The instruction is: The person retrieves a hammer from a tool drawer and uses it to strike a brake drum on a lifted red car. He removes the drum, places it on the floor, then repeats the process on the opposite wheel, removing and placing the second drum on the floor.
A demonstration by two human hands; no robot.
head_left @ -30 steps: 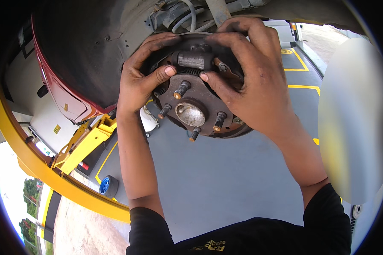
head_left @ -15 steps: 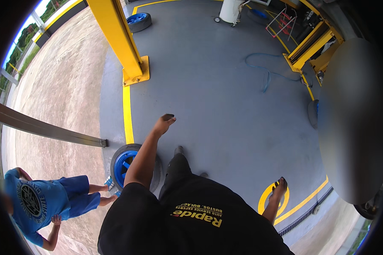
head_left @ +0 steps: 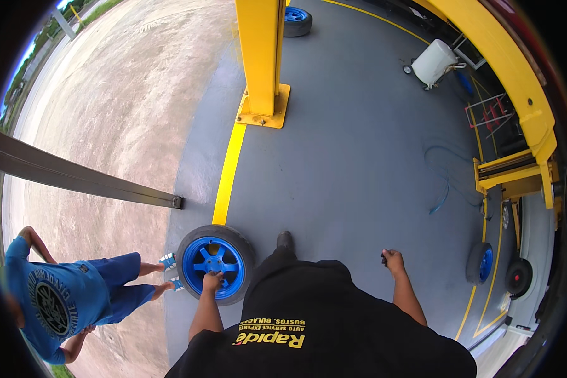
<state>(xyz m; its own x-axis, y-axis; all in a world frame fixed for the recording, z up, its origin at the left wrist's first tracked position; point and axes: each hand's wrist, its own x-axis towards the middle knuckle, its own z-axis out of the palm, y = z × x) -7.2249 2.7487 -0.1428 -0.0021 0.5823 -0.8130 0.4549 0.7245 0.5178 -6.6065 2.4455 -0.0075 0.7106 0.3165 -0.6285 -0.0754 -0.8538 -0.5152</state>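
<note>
My left hand (head_left: 212, 281) hangs in front of a wheel (head_left: 203, 253) with a blue spoked rim and black tire, lying flat on the floor. From this view I cannot tell whether it touches the rim. Its fingers are loosely curled, and nothing held shows. Out to the right, my right hand (head_left: 392, 259) is over the grey floor with its fingers curled in and dark at the tips. No object shows in it. One dark shoe (head_left: 285, 240) points forward under my black shirt.
A yellow lift post (head_left: 261, 75) stands ahead, with a grey metal post (head_left: 88, 171) at left. A person in blue (head_left: 63, 296) stands beside the wheel. Further blue-rimmed wheels (head_left: 479, 263), a blue hose (head_left: 444, 183) and a white wheeled tank (head_left: 433, 64) are to the right and far side.
My view has turned left, so the yellow post and the wheel sit further right. My left hand has swung back toward the wheel; my right hand has swung forward, its fingers curling in.
</note>
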